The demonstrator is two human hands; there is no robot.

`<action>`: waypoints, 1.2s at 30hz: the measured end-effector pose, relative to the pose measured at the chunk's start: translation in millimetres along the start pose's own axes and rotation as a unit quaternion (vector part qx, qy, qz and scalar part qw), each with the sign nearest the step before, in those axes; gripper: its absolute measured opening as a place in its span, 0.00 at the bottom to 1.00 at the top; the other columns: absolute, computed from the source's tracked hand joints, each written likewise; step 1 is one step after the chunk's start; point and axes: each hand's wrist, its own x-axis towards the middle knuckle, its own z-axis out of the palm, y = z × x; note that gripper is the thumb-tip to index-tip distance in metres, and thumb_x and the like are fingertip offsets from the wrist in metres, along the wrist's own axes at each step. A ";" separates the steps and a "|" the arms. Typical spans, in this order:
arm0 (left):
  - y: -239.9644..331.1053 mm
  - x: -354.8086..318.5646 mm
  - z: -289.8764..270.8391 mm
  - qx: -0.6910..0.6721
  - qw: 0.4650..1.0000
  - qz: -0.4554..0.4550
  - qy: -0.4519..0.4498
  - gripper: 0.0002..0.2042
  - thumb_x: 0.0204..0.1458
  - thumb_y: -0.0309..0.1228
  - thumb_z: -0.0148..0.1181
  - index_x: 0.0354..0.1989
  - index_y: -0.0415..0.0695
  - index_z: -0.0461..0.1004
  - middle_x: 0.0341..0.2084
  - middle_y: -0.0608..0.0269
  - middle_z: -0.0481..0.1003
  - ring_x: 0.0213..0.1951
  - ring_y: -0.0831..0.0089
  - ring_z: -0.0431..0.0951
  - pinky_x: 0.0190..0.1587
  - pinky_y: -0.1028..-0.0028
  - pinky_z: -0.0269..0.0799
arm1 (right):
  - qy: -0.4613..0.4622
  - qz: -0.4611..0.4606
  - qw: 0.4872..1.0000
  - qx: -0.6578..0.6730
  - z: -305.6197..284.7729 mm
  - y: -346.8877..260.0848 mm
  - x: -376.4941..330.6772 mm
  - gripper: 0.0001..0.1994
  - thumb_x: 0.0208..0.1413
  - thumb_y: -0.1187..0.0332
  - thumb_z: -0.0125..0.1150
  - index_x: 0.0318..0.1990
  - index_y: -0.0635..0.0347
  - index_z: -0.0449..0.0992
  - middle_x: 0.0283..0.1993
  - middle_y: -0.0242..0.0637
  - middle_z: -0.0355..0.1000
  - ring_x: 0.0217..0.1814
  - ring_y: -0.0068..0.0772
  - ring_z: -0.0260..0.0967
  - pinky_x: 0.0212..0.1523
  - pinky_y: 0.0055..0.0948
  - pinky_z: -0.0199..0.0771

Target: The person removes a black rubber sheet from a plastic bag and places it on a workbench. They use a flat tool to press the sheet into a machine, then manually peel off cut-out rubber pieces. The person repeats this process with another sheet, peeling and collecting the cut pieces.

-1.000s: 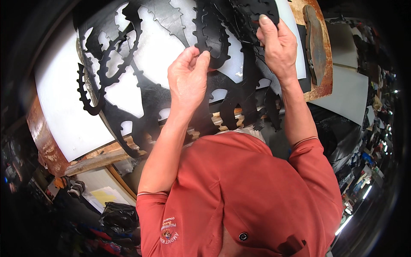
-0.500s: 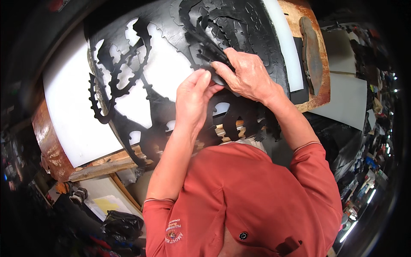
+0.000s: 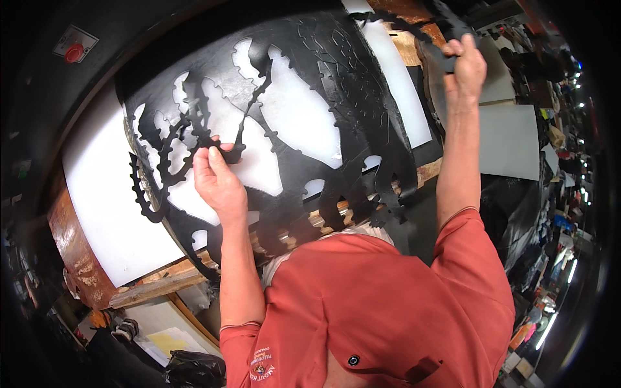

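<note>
A large black sheet [image 3: 362, 123], cut into curved shapes with notched edges, lies over a white board. My left hand [image 3: 220, 184] pinches a narrow black notched strip [image 3: 244, 119] that loops up from the sheet's left part; its far end still meets the sheet. Away at the upper right, my right hand [image 3: 467, 71] is closed around dark cut pieces [image 3: 446, 22], partly lost in shadow, with a notched strip [image 3: 394, 23] trailing off to the left. How many pieces that hand holds, I cannot tell.
The white board [image 3: 110, 194] shows through the cut-outs and at the left. A wooden batten [image 3: 155, 288] runs along the near left edge. A grey panel [image 3: 508, 142] stands to the right. A red button [image 3: 74, 53] sits on a box at the upper left.
My right hand has swung from the sheet's middle to the upper right, taking cut pieces with it. My left hand has shifted left and down onto a strip, and white openings show where pieces were.
</note>
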 end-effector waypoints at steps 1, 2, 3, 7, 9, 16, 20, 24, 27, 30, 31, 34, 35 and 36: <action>-0.5 0.9 0.4 -0.041 0.999 0.009 -0.002 0.09 0.73 0.26 0.49 0.50 0.36 0.74 0.37 0.62 0.80 0.41 0.78 0.78 0.48 0.75 0.76 | 0.034 -0.017 0.999 -0.001 -6.2 -10.4 8.7 0.18 0.70 0.58 0.60 0.34 0.65 0.74 0.31 0.40 0.76 0.32 0.29 0.72 0.39 0.31 0.76; 0.2 0.8 1.6 -0.017 1.000 -0.003 0.008 0.09 0.72 0.26 0.49 0.53 0.35 0.73 0.41 0.60 0.80 0.44 0.76 0.78 0.50 0.73 0.75 | 0.048 -0.056 0.997 -0.021 -10.7 -17.5 9.3 0.18 0.69 0.57 0.61 0.34 0.66 0.74 0.31 0.41 0.77 0.32 0.30 0.72 0.39 0.31 0.76; 2.6 0.3 2.2 -0.017 1.000 -0.004 0.009 0.11 0.72 0.26 0.50 0.56 0.34 0.73 0.44 0.58 0.79 0.47 0.73 0.78 0.52 0.72 0.75 | 0.070 -0.097 0.992 -0.043 -14.7 -25.1 5.4 0.19 0.68 0.57 0.62 0.35 0.68 0.74 0.32 0.42 0.77 0.32 0.30 0.73 0.38 0.31 0.77; 21.4 -11.9 17.6 0.201 0.962 0.172 0.068 0.20 0.69 0.22 0.51 0.68 0.33 0.66 0.61 0.46 0.71 0.61 0.60 0.73 0.61 0.65 0.70 | -0.040 -0.161 0.923 -0.346 -4.2 -17.0 -53.5 0.18 0.73 0.56 0.58 0.36 0.64 0.73 0.29 0.36 0.74 0.30 0.30 0.72 0.31 0.33 0.74; 39.5 -23.6 24.5 0.276 0.924 0.258 0.057 0.25 0.65 0.20 0.54 0.71 0.33 0.65 0.67 0.43 0.67 0.66 0.56 0.70 0.66 0.64 0.66 | -0.145 -0.214 0.828 -0.498 2.9 3.1 -96.2 0.18 0.71 0.56 0.60 0.36 0.63 0.72 0.28 0.42 0.75 0.29 0.40 0.73 0.30 0.36 0.73; 68.7 -60.4 100.4 -0.078 0.914 -0.302 -0.259 0.32 0.68 0.34 0.60 0.72 0.24 0.58 0.63 0.49 0.74 0.58 0.66 0.77 0.63 0.70 0.74 | -0.263 -0.416 0.760 -0.423 14.2 65.3 -155.1 0.10 0.56 0.73 0.71 0.41 0.65 0.76 0.25 0.40 0.70 0.26 0.47 0.69 0.29 0.40 0.66; 72.9 -51.0 113.0 -0.073 0.908 -0.327 -0.252 0.33 0.67 0.34 0.62 0.71 0.22 0.57 0.59 0.52 0.77 0.53 0.70 0.78 0.61 0.73 0.73 | -0.273 -0.427 0.768 -0.391 12.6 63.2 -152.8 0.10 0.56 0.73 0.71 0.40 0.66 0.75 0.26 0.40 0.69 0.25 0.48 0.67 0.28 0.41 0.64; 70.7 -41.9 122.0 -0.004 0.905 -0.302 -0.300 0.29 0.69 0.36 0.59 0.70 0.26 0.62 0.56 0.53 0.78 0.53 0.72 0.78 0.59 0.73 0.73 | -0.284 -0.416 0.772 -0.388 13.8 60.5 -155.9 0.11 0.56 0.71 0.71 0.40 0.65 0.75 0.25 0.40 0.69 0.25 0.48 0.66 0.29 0.41 0.65; 62.9 -42.3 129.4 -0.041 0.910 -0.293 -0.291 0.26 0.69 0.37 0.58 0.67 0.29 0.67 0.56 0.54 0.78 0.53 0.70 0.77 0.59 0.71 0.73 | -0.291 -0.404 0.778 -0.384 15.5 59.7 -156.1 0.10 0.56 0.72 0.71 0.41 0.64 0.76 0.25 0.40 0.68 0.25 0.48 0.66 0.29 0.41 0.65; 51.8 -42.8 132.6 -0.154 0.904 -0.333 -0.218 0.22 0.71 0.37 0.55 0.63 0.31 0.71 0.56 0.52 0.76 0.55 0.66 0.77 0.61 0.67 0.72 | -0.308 -0.404 0.773 -0.381 18.3 56.7 -155.2 0.10 0.57 0.68 0.70 0.38 0.63 0.76 0.25 0.40 0.69 0.26 0.48 0.67 0.30 0.41 0.66; 47.7 -41.5 134.1 -0.167 0.895 -0.350 -0.221 0.21 0.71 0.37 0.55 0.64 0.32 0.70 0.56 0.53 0.76 0.55 0.67 0.77 0.62 0.67 0.71 | -0.309 -0.415 0.772 -0.369 19.4 54.9 -155.2 0.10 0.58 0.67 0.70 0.37 0.63 0.76 0.25 0.40 0.69 0.26 0.48 0.68 0.30 0.41 0.66; 37.0 -36.7 140.9 -0.244 0.868 -0.361 -0.238 0.19 0.72 0.35 0.52 0.63 0.33 0.71 0.57 0.53 0.77 0.54 0.69 0.76 0.61 0.69 0.71 | -0.319 -0.377 0.765 -0.414 23.4 48.4 -156.3 0.15 0.59 0.58 0.70 0.35 0.61 0.77 0.24 0.41 0.71 0.27 0.47 0.72 0.32 0.41 0.70; 34.9 -35.0 142.8 -0.277 0.856 -0.358 -0.250 0.18 0.72 0.35 0.51 0.61 0.34 0.72 0.57 0.53 0.77 0.54 0.70 0.76 0.59 0.70 0.71 | -0.323 -0.361 0.773 -0.410 24.5 46.5 -156.7 0.15 0.60 0.57 0.70 0.34 0.61 0.76 0.24 0.41 0.71 0.27 0.47 0.72 0.32 0.42 0.70; 34.0 -34.8 143.2 -0.310 0.842 -0.354 -0.262 0.17 0.73 0.35 0.49 0.60 0.34 0.73 0.57 0.53 0.77 0.54 0.72 0.76 0.57 0.72 0.72 | -0.331 -0.333 0.781 -0.413 24.8 45.0 -157.5 0.16 0.60 0.56 0.69 0.34 0.61 0.75 0.23 0.41 0.72 0.27 0.48 0.73 0.33 0.42 0.71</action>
